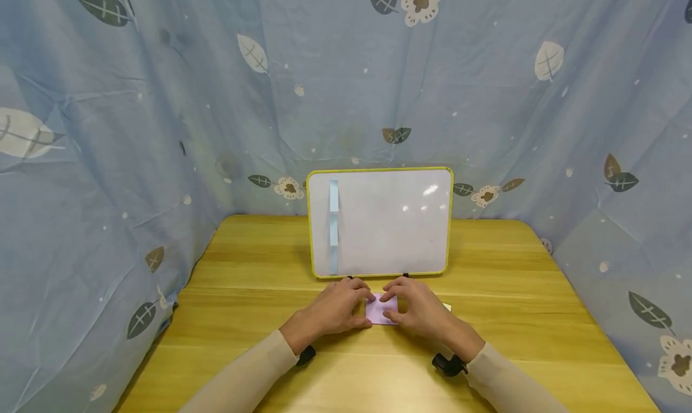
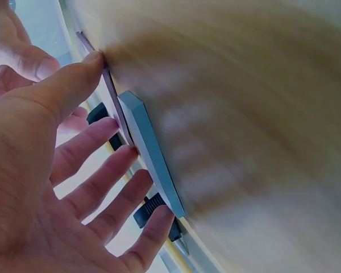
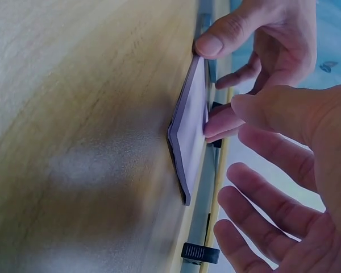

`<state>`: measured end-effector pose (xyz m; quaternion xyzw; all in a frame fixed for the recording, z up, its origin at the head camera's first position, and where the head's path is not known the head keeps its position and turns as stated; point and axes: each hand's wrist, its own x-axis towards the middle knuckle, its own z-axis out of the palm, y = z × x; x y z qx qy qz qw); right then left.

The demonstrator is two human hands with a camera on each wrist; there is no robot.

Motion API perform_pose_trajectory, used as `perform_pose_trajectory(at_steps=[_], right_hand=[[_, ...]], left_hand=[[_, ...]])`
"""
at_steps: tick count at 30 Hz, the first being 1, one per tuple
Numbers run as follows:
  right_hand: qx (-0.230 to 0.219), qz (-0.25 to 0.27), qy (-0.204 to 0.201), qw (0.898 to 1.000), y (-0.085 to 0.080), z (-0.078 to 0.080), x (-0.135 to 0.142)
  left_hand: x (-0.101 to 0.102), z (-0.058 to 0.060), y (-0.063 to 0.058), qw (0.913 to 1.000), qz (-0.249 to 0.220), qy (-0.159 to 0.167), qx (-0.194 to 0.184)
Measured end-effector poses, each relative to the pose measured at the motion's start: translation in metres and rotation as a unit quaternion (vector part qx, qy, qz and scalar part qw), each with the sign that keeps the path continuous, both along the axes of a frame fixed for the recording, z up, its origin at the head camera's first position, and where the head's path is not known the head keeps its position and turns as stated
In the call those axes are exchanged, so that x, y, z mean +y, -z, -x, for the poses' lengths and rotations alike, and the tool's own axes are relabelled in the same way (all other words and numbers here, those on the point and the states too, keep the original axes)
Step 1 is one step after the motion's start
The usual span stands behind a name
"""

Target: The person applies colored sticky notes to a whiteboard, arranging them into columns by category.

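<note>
A purple sticky note pad (image 1: 378, 312) lies on the table between both hands, in front of the whiteboard. My left hand (image 1: 339, 308) holds its left side, thumb at the near corner and fingertips at the far edge. The right wrist view shows the left thumb (image 3: 210, 45) pressed on the corner of that pad (image 3: 187, 125). My right hand (image 1: 418, 308) hovers over the right part of the pad, fingers spread and relaxed. In the left wrist view, a blue sticky note pad (image 2: 150, 151) lies beside the left fingertips; the left hand hides it in the head view.
A whiteboard (image 1: 389, 227) with a yellow frame stands behind the hands on black feet (image 3: 200, 253). Light blue sticky notes (image 1: 333, 227) form a column on its left side. A pale yellow piece (image 1: 447, 307) shows past the right hand. Patterned curtains (image 1: 346, 71) surround the wooden table (image 1: 259, 251).
</note>
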<state>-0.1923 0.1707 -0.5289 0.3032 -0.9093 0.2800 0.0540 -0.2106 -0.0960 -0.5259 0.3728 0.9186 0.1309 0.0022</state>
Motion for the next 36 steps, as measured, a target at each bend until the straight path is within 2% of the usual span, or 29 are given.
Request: perform_pose_trajectory(at_steps=[7,17,28,36], right_hand=[[-0.001,-0.017,-0.007,1.000,0.0001,0.0007,-0.0031],[-0.001,-0.027,-0.029,0.999,0.0020,0.0005,-0.0039],[0.001,-0.025,-0.043,0.999,0.0059,-0.0016,-0.0063],[0.014,-0.028,-0.042,0.999,0.0072,0.0014,-0.0077]], left_hand=[[0.0000,0.0003,-0.0007,0.9999,0.006,0.003,0.008],[-0.0010,-0.0016,0.0002,0.9991,0.040,0.006,0.015],[-0.0005,-0.0030,-0.0014,0.9993,0.032,0.011,0.014],[0.0002,-0.0003,-0.0013,0.9997,0.010,0.014,0.018]])
